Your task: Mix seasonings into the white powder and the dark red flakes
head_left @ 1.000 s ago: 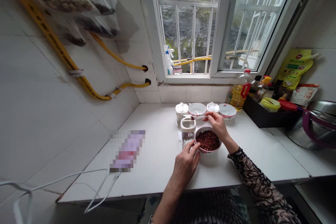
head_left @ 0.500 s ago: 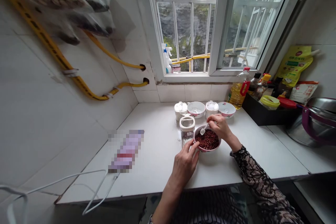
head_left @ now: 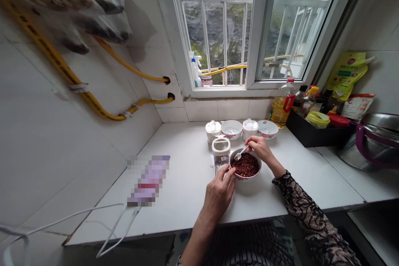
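A white bowl with a pink pattern point(head_left: 248, 178) stands on the counter, filled with dark red, chopped-looking bits point(head_left: 247, 166). My left hand point(head_left: 219, 193) steadies it from the near left, fingers and thumb against the rim. Over the bowl's far left part, my right hand point(head_left: 260, 149) pinches the handle of a small white spoon point(head_left: 238, 156). The spoon's head is low over the bits, and a few reddish specks seem to lie in it. Just left of the bowl, a clear-sided seasoning jar point(head_left: 221, 152) with a pale rim touches or nearly touches it.
Behind stand two white lidded jars point(head_left: 213, 131) and two flowered bowls point(head_left: 232, 130). Farther right are an oil bottle point(head_left: 282, 106), a black box of condiments point(head_left: 307, 135) and a steel pot point(head_left: 363, 145). A blurred purple packet point(head_left: 151, 181) and a white wire rack point(head_left: 116, 232) are left.
The spoon's head has shifted slightly left within the bowl, and reddish specks now show in it. My left hand stays at the rim. The whole view has moved a little.
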`<state>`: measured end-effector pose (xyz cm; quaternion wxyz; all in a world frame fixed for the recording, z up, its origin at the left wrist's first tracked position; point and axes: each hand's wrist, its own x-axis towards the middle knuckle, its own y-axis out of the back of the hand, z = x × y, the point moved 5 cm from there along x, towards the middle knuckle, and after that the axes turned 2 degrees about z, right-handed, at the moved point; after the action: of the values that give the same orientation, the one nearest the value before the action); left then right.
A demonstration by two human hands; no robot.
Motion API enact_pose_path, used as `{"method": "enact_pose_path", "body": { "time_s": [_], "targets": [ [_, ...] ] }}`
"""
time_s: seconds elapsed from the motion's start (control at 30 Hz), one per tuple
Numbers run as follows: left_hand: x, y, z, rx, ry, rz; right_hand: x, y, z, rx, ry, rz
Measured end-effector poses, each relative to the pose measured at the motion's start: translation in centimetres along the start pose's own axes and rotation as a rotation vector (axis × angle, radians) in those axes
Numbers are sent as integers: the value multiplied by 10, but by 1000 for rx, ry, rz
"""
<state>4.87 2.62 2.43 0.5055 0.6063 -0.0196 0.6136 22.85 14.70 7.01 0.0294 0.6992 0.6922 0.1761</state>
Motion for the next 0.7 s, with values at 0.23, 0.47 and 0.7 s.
{"method": "enact_pose_path", "body": {
  "time_s": [0.23,0.47,0.7],
  "targets": [
    [0,1,1,3,-5,6,2,1,5,117,-77,12],
    [1,1,2,6,-1,5,3,0,4,237,-125,14],
    [0,0,0,17,-2,9,3,-15,-11,243,35,97]
  ]
}}
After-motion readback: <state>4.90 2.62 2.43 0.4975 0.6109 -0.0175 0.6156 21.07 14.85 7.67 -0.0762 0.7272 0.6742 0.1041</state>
